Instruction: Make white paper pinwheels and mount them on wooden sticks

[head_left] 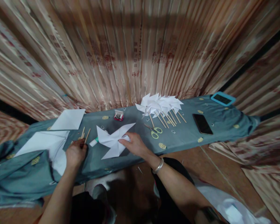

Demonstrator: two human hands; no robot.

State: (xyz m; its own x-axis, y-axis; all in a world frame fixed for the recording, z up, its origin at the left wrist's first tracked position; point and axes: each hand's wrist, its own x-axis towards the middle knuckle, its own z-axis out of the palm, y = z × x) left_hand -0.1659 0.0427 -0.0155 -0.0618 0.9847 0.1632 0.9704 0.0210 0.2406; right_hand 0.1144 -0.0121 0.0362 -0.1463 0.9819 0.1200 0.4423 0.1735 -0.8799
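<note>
My right hand (pixel 134 143) pinches a white paper pinwheel (pixel 113 140) near its centre, thumb on top, just above the cloth. My left hand (pixel 76 151) is closed at a small group of thin wooden sticks (pixel 87 136), with one stick rising from its fingertips. A white glue stick (pixel 94 142) with a green band lies between the hands, partly under the pinwheel's edge. Behind the pinwheel is a small open red and white box (pixel 118 115) of tiny metallic pieces. To the right, several finished pinwheels (pixel 158 104) on wooden sticks lie overlapping.
Green-handled scissors (pixel 155 133) lie below the finished pinwheels. Further right are a black phone (pixel 202 123) and a blue-framed device (pixel 223 98). White paper sheets (pixel 68 119) lie at the left on the green cloth (pixel 140 155). A striped curtain (pixel 130 56) hangs behind.
</note>
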